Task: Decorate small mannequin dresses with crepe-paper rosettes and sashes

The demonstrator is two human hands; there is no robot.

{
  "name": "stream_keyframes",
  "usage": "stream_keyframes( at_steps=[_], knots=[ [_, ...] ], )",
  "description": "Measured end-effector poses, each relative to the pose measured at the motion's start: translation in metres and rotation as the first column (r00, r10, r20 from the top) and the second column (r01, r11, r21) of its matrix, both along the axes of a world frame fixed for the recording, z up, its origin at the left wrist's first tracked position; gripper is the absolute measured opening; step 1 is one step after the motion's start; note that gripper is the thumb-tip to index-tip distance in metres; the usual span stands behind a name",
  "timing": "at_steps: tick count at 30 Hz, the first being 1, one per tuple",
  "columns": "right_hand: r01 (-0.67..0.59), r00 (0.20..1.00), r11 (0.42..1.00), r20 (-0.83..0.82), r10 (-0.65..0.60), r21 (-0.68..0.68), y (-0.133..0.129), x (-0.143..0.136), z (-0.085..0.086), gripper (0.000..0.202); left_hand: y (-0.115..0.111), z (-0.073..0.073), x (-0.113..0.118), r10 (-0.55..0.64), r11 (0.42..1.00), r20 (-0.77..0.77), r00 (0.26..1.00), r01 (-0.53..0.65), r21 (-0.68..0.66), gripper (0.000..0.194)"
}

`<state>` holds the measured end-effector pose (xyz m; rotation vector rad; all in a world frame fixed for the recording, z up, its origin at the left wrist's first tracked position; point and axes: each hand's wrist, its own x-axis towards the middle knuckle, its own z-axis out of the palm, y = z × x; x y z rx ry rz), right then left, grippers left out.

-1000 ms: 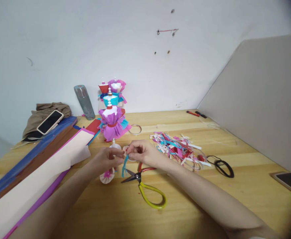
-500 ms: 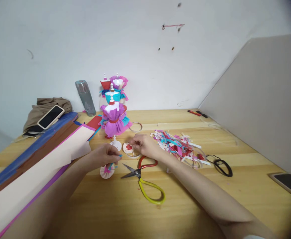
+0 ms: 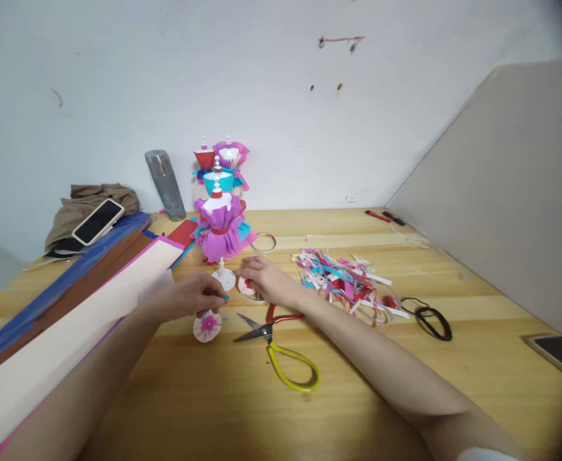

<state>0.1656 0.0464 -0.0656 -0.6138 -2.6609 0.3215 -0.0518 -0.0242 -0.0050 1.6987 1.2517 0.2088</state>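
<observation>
The left hand [image 3: 198, 296] is above the bench [image 3: 357, 390], left of the scissors, thumb and fingertips pinched together on a blue strip [image 3: 226, 299] whose end pokes out past the fingers; just below this hand lies a pleated cream rosette [image 3: 207, 327] with a pink flower at its middle, and more blue shows at its upper edge. The right hand [image 3: 267, 279] reaches in from the other side, palm down, its fingers stretched over a second rosette [image 3: 246, 285] with a red centre and partly hiding it; I cannot tell whether the fingertips grip anything. Just beyond the fingers is the round white base [image 3: 223, 280] of a small doll stand, which wears a purple dress [image 3: 220, 235] tied with a red band, with more dressed stands behind it. Nearer the person, the scissors [image 3: 273, 346] lie with their blades apart, one handle red and the other yellow. A heap of coloured paper scraps [image 3: 341, 280] is to the right of the right hand, with a black hair tie [image 3: 432, 323] beyond it. Long paper sheets [image 3: 64, 349] lie along the left, partly under the left forearm, and a grey bottle [image 3: 165, 187] stands near the wall
</observation>
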Motion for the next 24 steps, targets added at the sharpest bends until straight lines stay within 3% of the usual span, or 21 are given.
stream_keyframes(
  at_steps=[5,9,11,14,18,21,24],
  knots=[
    [0.015,0.995,0.995,-0.1,-0.025,-0.102,-0.002,0.006,0.01,0.045,0.0,0.001,-0.001,0.037,0.999,0.024,0.999,-0.037,-0.002,0.019],
    [0.032,0.971,0.96,-0.218,-0.095,-0.278,-0.007,0.017,0.026,0.021,-0.002,0.004,0.0,0.083,0.996,0.097,0.992,-0.08,-0.036,0.017],
    [-0.002,0.94,0.955,-0.326,-0.099,-0.297,-0.012,0.023,0.036,0.017,-0.004,0.005,0.001,0.101,0.994,0.15,0.984,-0.095,-0.046,0.017],
    [-0.09,0.871,0.97,-0.491,-0.034,-0.226,-0.021,0.029,0.05,0.017,-0.01,0.006,0.003,0.097,0.994,0.189,0.977,-0.088,-0.058,0.019],
    [-0.177,0.81,0.98,-0.578,0.095,-0.087,-0.03,0.03,0.059,0.022,-0.019,0.007,0.008,0.035,0.999,0.153,0.988,-0.03,-0.037,0.028],
    [-0.23,0.771,0.973,-0.608,0.191,0.015,-0.034,0.027,0.06,0.02,-0.022,0.01,0.01,0.005,0.991,-0.003,1.0,-0.005,0.134,0.026],
    [-0.264,0.714,0.962,-0.655,0.247,0.074,-0.036,0.022,0.061,0.014,-0.021,0.012,0.007,0.072,0.934,-0.174,0.982,-0.005,0.357,0.017]
  ],
)
